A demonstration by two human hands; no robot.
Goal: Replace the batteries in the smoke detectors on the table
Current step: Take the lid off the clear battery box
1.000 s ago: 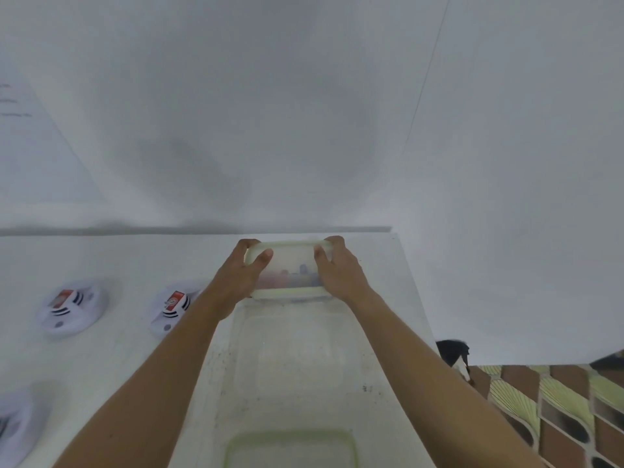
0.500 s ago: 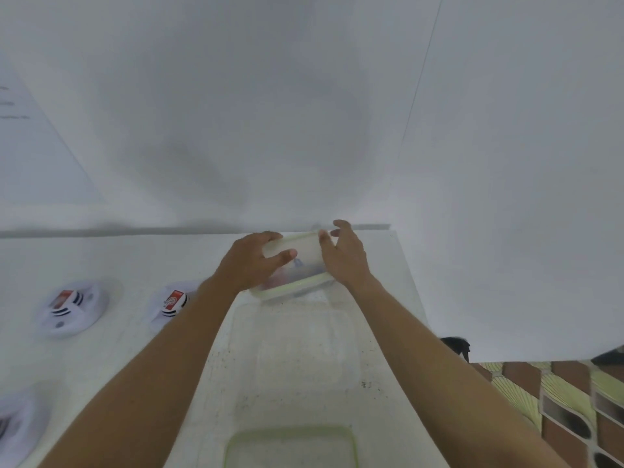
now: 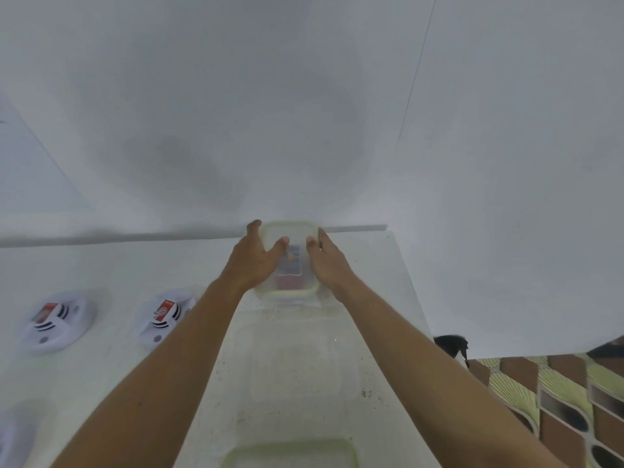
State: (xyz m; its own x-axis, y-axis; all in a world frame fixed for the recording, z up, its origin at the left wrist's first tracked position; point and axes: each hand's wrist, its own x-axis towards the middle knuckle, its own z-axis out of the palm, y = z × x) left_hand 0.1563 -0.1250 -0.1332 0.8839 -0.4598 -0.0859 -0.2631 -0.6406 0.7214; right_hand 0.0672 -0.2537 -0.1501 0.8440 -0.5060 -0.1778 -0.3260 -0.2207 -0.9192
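A small clear container with a pale green rim (image 3: 291, 292) lies at the far edge of the white table (image 3: 101, 265), close to the wall. Reddish and blue items show blurred through its lid. My left hand (image 3: 251, 265) grips its left side, fingers curled over the far corner and thumb on the lid. Against the container's right side lies my right hand (image 3: 329, 265), holding it with the thumb on top. Two white smoke detectors with red labels (image 3: 55, 320) (image 3: 165, 315) lie to the left. A third smoke detector (image 3: 11, 437) shows partly at the bottom left.
A large translucent tray (image 3: 297, 363) lies on the table between my forearms. Another green-rimmed container (image 3: 290, 454) sits at the bottom edge. The table ends on the right above a patterned tiled floor (image 3: 557, 400), with a black object (image 3: 452, 346) beside it.
Both hands tilted the small container, turned it and moved it away toward the wall. It now lies flat with its long side pointing away from me.
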